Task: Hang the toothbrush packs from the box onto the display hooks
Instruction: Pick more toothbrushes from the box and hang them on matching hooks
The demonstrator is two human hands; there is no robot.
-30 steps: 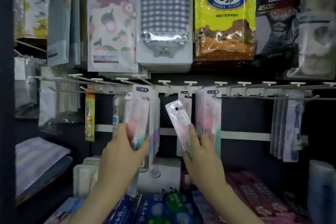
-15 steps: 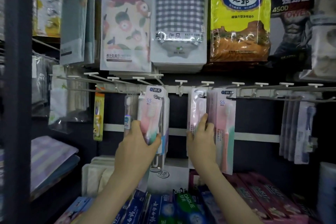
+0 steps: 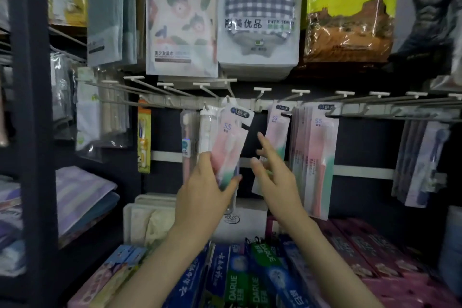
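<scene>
Left hand [image 3: 207, 190] grips the tilted toothbrush packs [image 3: 228, 147] by a hook [image 3: 228, 99]; right hand [image 3: 272, 172] hovers released. Tilted so, they may miss and slip my grip.

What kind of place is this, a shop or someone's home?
Most likely a shop's toiletries section: toothbrush packs hang in rows on display hooks, packaged bath towels hang above them, and toothpaste boxes lie stacked on the shelf below.
</scene>
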